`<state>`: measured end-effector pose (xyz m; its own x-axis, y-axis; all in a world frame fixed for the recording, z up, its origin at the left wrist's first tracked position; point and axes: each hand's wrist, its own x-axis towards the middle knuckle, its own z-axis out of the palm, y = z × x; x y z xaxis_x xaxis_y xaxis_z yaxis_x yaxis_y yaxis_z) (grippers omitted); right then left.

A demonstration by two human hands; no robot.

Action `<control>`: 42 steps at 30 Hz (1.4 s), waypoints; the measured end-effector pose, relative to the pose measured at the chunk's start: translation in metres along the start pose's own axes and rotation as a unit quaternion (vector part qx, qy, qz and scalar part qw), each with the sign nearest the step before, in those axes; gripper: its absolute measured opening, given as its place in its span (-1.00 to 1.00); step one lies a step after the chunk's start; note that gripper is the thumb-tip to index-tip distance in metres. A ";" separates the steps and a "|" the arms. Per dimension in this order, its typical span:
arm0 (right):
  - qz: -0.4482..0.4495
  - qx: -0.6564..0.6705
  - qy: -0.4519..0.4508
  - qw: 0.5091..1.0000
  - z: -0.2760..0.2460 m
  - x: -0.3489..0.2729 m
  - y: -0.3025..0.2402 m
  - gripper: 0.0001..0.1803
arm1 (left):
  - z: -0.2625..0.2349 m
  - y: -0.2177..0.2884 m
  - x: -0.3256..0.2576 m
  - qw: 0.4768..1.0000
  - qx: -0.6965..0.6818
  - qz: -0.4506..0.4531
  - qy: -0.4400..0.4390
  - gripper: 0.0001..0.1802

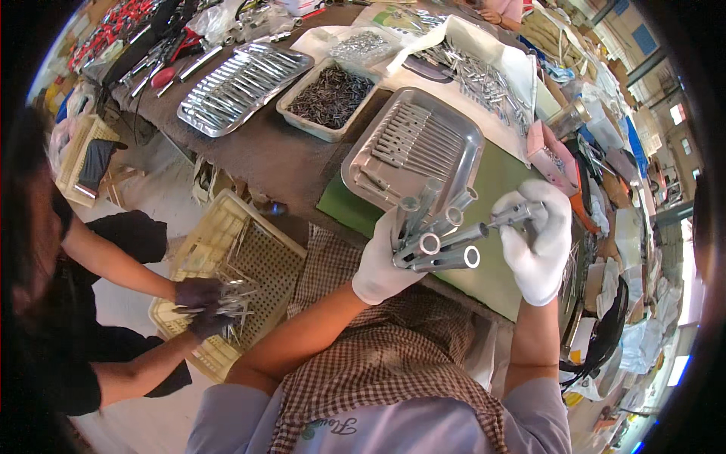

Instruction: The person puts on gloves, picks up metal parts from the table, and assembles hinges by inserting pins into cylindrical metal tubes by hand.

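Note:
My left hand (378,268), in a white glove, is wrapped round a bundle of several shiny metal tubes (445,261), their round open ends pointing up and to the right. My right hand (541,253), gloved too, pinches a short metal tube piece with holes (516,214) between thumb and fingers. Its left tip meets, or nearly meets, the end of one tube in the bundle; I cannot tell if they are joined. Just beyond both hands, a steel tray (470,135) holds a neat row of slim metal rods with holed ends (423,136).
A green mat (488,261) lies beneath my hands. Farther off are a tub of dark screws (330,94), a tray of shiny metal parts (240,87), parts on white cloth (473,72) and a pink box (552,159). At left, a co-worker's gloved hands (208,306) hold metal parts over a yellow crate (265,227).

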<state>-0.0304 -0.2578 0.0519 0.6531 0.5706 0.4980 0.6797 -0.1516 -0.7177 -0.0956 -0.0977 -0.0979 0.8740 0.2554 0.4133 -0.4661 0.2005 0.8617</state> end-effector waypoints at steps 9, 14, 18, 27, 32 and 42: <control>0.086 0.032 0.008 0.996 -0.002 0.002 0.002 -0.41 | 0.000 -0.001 -0.005 0.999 -0.022 -0.028 0.026 -0.02; 0.012 -0.082 -0.010 0.997 -0.004 0.007 -0.004 -0.47 | 0.000 -0.010 -0.006 0.997 0.068 0.005 0.042 0.02; -0.001 -0.017 0.022 1.000 0.005 0.009 -0.003 -0.48 | 0.001 -0.012 -0.006 0.994 0.093 0.033 0.045 0.00; 0.042 -0.022 -0.073 0.996 0.000 0.007 -0.001 -0.55 | 0.004 -0.001 0.001 0.987 0.116 0.097 0.055 -0.18; 0.074 0.073 0.064 0.993 0.006 0.019 0.006 -0.62 | 0.007 -0.010 -0.004 0.991 -0.103 -0.042 0.069 -0.22; 0.036 -0.279 -0.156 0.947 0.086 0.071 0.109 -0.79 | -0.009 -0.007 -0.004 0.889 -0.395 -0.231 0.011 -0.23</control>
<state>0.0614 -0.1639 -0.0325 0.6334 0.7399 0.2267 0.7644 -0.5524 -0.3325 -0.0973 -0.0919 -0.1080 0.9984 -0.0110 0.0551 -0.0155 0.8887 0.4583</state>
